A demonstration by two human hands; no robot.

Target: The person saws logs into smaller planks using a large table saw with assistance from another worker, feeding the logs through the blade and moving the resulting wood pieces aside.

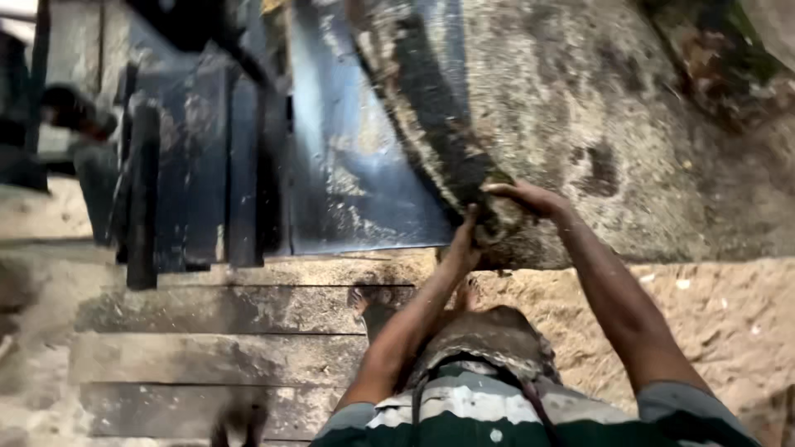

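From the head camera, your left hand (461, 245) and right hand (523, 199) gripped the lower rim of a huge grey log end (563, 108), fingers curled on bark, beside a dark metal plate (348, 165), above sawdust-covered planks (232, 310).

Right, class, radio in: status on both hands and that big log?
Both hands, left and right, on the log's lower end. Grip unclear. Dark planks alongside, left.
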